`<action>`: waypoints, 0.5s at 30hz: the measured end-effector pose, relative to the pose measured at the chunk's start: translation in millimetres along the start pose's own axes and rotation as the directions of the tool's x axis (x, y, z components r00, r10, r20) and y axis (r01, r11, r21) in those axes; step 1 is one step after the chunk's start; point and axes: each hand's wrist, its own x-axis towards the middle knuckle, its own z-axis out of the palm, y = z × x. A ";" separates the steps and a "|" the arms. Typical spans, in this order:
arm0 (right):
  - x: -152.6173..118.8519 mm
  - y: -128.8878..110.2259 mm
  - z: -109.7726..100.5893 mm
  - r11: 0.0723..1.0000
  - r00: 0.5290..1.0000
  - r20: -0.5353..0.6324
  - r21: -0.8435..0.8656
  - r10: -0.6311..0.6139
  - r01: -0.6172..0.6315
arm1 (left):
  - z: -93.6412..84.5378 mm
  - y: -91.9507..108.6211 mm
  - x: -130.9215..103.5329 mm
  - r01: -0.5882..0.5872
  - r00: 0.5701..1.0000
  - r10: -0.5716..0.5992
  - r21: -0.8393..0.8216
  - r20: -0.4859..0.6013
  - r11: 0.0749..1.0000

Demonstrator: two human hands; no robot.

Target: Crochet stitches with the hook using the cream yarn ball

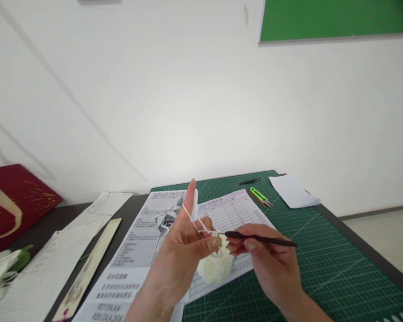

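My left hand (179, 250) pinches a small piece of white crochet work (216, 234) between thumb and fingers. Its index finger points up, with white yarn (193, 220) running from it down to the stitches. In my right hand (272, 261) is a dark crochet hook (262, 238), held like a pen, its tip at the crochet work. Below both hands a ball of cream yarn (215, 268) rests on a printed chart sheet (228, 205). My fingers partly cover the small piece, so its stitches are hard to make out.
A green cutting mat (322, 264) covers much of the dark table. Green thread snips (259, 196), dark tweezers (250, 181) and white paper (292, 190) lie at the back right. Leftward are a printed pattern sheet (127, 255), a ruler (90, 268), handwritten sheets (50, 268) and a red bag (27, 201).
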 end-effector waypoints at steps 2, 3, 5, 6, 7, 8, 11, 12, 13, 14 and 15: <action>1.2 -1.6 -1.7 0.999 0.999 -0.008 0.036 0.037 -0.037 | -0.6 0.9 -0.7 -0.005 1.000 0.005 -0.001 0.000 1.000; 1.9 -2.4 -2.5 0.997 0.998 -0.014 0.056 0.059 -0.058 | -0.9 1.3 -1.1 -0.010 1.000 0.010 -0.004 0.000 1.000; 3.2 -3.9 -3.5 0.990 0.995 -0.022 0.098 0.101 -0.098 | -1.3 2.0 -2.0 -0.024 1.000 0.024 -0.009 -0.006 1.000; 3.9 -4.6 -3.8 0.986 0.993 -0.023 0.117 0.118 -0.115 | -1.2 2.4 -2.5 -0.029 1.000 0.029 -0.008 -0.008 1.000; 4.6 -5.4 -4.0 0.983 0.991 -0.020 0.134 0.131 -0.128 | -1.1 2.6 -2.9 -0.032 0.999 0.032 -0.006 -0.009 0.999; 5.3 -6.1 -4.1 0.979 0.990 -0.017 0.148 0.143 -0.139 | -0.8 2.9 -3.3 -0.034 0.999 0.034 -0.003 -0.008 0.999; 7.2 -8.9 -5.1 0.973 0.986 -0.017 0.168 0.163 -0.158 | 0.0 3.6 -3.9 -0.038 0.999 0.038 0.005 0.002 0.999; 7.8 -9.9 -5.9 0.972 0.985 -0.015 0.168 0.170 -0.166 | 0.0 3.8 -4.0 -0.039 0.999 0.039 0.007 0.005 0.999; 8.3 -10.8 -6.9 0.971 0.984 -0.011 0.165 0.177 -0.173 | -0.1 4.0 -4.0 -0.039 0.999 0.039 0.011 0.007 0.999; 8.9 -11.7 -8.1 0.970 0.983 -0.001 0.161 0.186 -0.183 | -0.4 4.2 -3.9 -0.037 0.999 0.036 0.017 0.008 0.999; 9.5 -12.5 -9.4 0.969 0.981 0.015 0.151 0.195 -0.195 | -0.9 4.4 -3.9 -0.033 0.999 0.033 0.022 0.009 0.999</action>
